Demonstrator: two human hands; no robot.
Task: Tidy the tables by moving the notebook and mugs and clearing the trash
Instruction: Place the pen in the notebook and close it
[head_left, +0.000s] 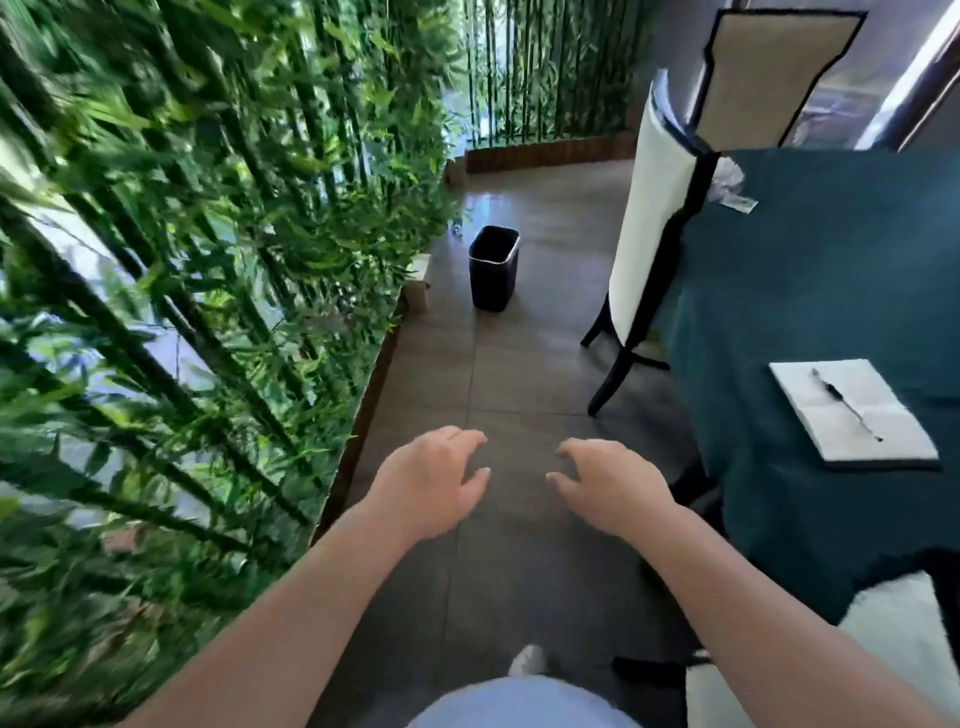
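Both the left hand (434, 480) and right hand (610, 486) are hanging loose and holding nothing over the floor, so the person seems between steps, needing to reach right for the notebook (852, 410) lying open on the teal table (810, 291).

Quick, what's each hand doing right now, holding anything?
Left hand: open, fingers loosely curled, holding nothing.
Right hand: open, fingers loosely curled, holding nothing.

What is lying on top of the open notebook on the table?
A dark pen lies diagonally across the white pages of the open notebook. Nothing else shows on it; the teal tablecloth beneath it is hidden.
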